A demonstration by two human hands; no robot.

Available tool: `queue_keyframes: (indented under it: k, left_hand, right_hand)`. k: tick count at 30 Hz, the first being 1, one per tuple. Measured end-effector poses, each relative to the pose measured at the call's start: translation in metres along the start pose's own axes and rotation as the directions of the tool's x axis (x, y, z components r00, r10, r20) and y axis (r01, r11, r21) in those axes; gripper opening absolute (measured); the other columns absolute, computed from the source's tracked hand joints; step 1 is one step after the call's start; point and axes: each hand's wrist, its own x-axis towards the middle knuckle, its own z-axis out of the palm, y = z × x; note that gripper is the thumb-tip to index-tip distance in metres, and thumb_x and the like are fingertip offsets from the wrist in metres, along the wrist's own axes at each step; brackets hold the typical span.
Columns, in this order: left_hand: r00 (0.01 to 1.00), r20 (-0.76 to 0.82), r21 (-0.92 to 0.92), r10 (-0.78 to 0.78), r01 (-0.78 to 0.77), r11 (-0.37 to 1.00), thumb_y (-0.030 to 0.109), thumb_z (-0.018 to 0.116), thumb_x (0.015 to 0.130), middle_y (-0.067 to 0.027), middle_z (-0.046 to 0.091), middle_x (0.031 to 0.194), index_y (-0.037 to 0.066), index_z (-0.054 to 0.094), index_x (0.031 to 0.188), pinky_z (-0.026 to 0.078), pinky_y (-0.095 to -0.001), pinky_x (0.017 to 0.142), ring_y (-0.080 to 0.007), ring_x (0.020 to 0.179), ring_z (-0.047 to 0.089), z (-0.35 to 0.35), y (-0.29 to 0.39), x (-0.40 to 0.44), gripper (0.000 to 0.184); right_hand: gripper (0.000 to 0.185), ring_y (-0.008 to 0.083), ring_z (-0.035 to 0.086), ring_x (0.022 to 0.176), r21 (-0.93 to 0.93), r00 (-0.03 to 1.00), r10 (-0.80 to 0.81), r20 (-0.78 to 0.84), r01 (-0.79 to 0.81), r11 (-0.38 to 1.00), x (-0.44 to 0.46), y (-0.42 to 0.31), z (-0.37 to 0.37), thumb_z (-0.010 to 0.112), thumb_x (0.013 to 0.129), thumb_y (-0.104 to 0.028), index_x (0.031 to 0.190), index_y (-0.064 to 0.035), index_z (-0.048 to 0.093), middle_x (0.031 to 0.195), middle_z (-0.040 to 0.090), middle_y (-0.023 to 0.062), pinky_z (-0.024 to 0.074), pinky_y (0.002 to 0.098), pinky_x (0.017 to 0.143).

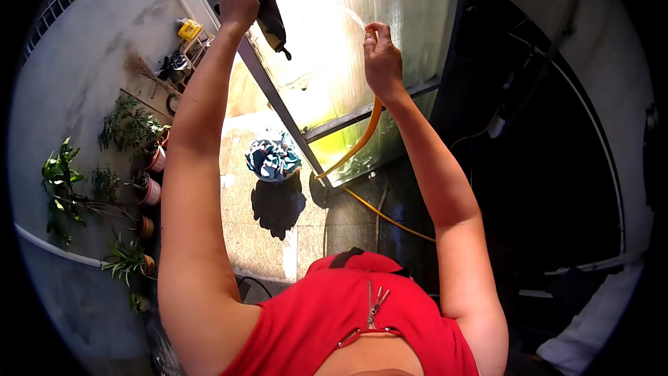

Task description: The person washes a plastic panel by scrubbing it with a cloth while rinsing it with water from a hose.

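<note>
My left hand (240, 5) is raised to the upper edge of the metal-framed glass door (277, 106). Its fingers are closed around a dark cloth (271, 22) with a yellowish edge, which hangs down beside the frame. Over the glass, my right hand (383, 61) grips a yellow hose (367, 138) near its end. A thin jet of water (334, 1) leaves the hose toward the upper left. From my fist the hose curves down past the door's bottom corner. Streaks and wet marks show on the pane.
A container heaped with blue and white cloth (273, 156) stands on the sunlit paving. Potted plants (149, 189) line the wall at left, with a yellow container (188, 29) farther back. More hose (390, 217) crosses the floor. Deep shadow covers the right side.
</note>
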Motion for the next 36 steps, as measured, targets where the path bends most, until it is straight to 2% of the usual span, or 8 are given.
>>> queue_keyframes:
  k: [12, 20, 22, 24, 27, 28, 30, 36]
  left_hand:
    - [0.995, 0.018, -0.156, 0.099, -0.095, 0.983, 0.017, 0.044, 0.091, -0.0163, 0.067, 0.102, 0.013, 0.062, 0.112, 0.049, -0.0454, 0.088, -0.0355, 0.097, 0.065, 0.051, 0.116, 0.089, 0.028]
    - [0.987, -0.012, -0.279, 0.159, -0.156, 0.948, 0.018, 0.045, 0.092, -0.0130, 0.067, 0.107, 0.014, 0.062, 0.111, 0.047, -0.0429, 0.091, -0.0312, 0.104, 0.063, 0.091, 0.229, 0.156, 0.025]
    - [0.983, 0.010, -0.335, 0.184, -0.170, 0.927, 0.021, 0.052, 0.092, -0.0109, 0.065, 0.113, 0.014, 0.060, 0.114, 0.047, -0.0425, 0.093, -0.0301, 0.109, 0.061, 0.096, 0.217, 0.156, 0.025]
    - [0.976, -0.060, -0.462, 0.207, -0.211, 0.862, 0.026, 0.055, 0.092, -0.0108, 0.064, 0.116, 0.012, 0.059, 0.116, 0.047, -0.0426, 0.095, -0.0301, 0.111, 0.060, 0.096, 0.185, 0.139, 0.028]
    - [0.980, -0.096, -0.380, 0.175, -0.199, 0.903, 0.027, 0.056, 0.091, -0.0131, 0.063, 0.114, 0.009, 0.057, 0.111, 0.048, -0.0442, 0.092, -0.0326, 0.110, 0.059, 0.107, 0.121, 0.115, 0.027]
    - [0.974, -0.161, -0.360, 0.161, -0.209, 0.909, 0.025, 0.055, 0.090, -0.0147, 0.063, 0.112, 0.008, 0.057, 0.109, 0.050, -0.0452, 0.089, -0.0339, 0.107, 0.060, 0.118, 0.092, 0.105, 0.026]
    - [0.989, -0.089, -0.376, 0.120, -0.145, 0.915, 0.026, 0.054, 0.090, -0.0128, 0.064, 0.112, 0.010, 0.057, 0.110, 0.049, -0.0452, 0.089, -0.0335, 0.108, 0.059, 0.112, 0.032, 0.082, 0.026]
    - [0.995, -0.084, -0.310, 0.058, -0.081, 0.947, 0.022, 0.051, 0.089, -0.0158, 0.065, 0.107, 0.007, 0.057, 0.110, 0.049, -0.0466, 0.086, -0.0370, 0.099, 0.062, 0.122, -0.060, 0.055, 0.026]
  right_hand:
    - [0.022, 0.0393, 0.067, 0.076, 0.045, 0.990, 0.049, -0.135, -0.043, 0.998, -0.022, 0.024, -0.012, 0.047, 0.098, -0.019, 0.117, -0.0094, 0.050, 0.080, 0.067, 0.0216, 0.0511, 0.0447, 0.066]
    - [0.020, 0.0139, 0.049, 0.052, 0.205, 0.987, 0.120, -0.106, -0.097, 0.974, -0.043, 0.045, -0.018, 0.047, 0.099, -0.013, 0.118, -0.0074, 0.051, 0.060, 0.049, 0.0072, 0.0374, 0.0320, 0.050]
    - [0.020, 0.0102, 0.047, 0.054, 0.242, 0.985, 0.142, -0.099, -0.115, 0.963, -0.045, 0.035, -0.015, 0.046, 0.100, -0.014, 0.118, -0.0068, 0.051, 0.060, 0.048, 0.0043, 0.0370, 0.0298, 0.051]
    - [0.020, 0.0000, 0.032, 0.049, 0.295, 0.991, 0.074, -0.111, -0.038, 0.955, -0.036, 0.033, 0.000, 0.043, 0.103, -0.018, 0.121, -0.0101, 0.047, 0.068, 0.040, -0.0049, 0.0296, 0.0175, 0.042]
    - [0.018, 0.0024, 0.034, 0.048, 0.367, 0.996, 0.049, -0.077, -0.017, 0.930, -0.012, 0.021, 0.034, 0.045, 0.102, -0.018, 0.118, -0.0104, 0.049, 0.066, 0.042, -0.0042, 0.0326, 0.0204, 0.044]
    - [0.018, 0.0214, 0.057, 0.051, 0.265, 0.997, 0.072, -0.036, -0.060, 0.962, -0.005, 0.011, 0.040, 0.047, 0.100, -0.018, 0.116, -0.0095, 0.049, 0.062, 0.056, 0.0119, 0.0410, 0.0355, 0.049]
    - [0.019, 0.0375, 0.065, 0.066, 0.168, 0.996, -0.032, -0.085, 0.046, 0.985, 0.010, -0.005, 0.059, 0.047, 0.099, -0.018, 0.117, -0.0114, 0.047, 0.072, 0.065, 0.0179, 0.0478, 0.0451, 0.057]
    - [0.020, 0.0397, 0.066, 0.073, 0.067, 0.982, -0.076, -0.175, 0.089, 0.994, 0.056, 0.007, 0.088, 0.048, 0.098, -0.018, 0.115, -0.0078, 0.045, 0.079, 0.067, 0.0198, 0.0521, 0.0465, 0.065]
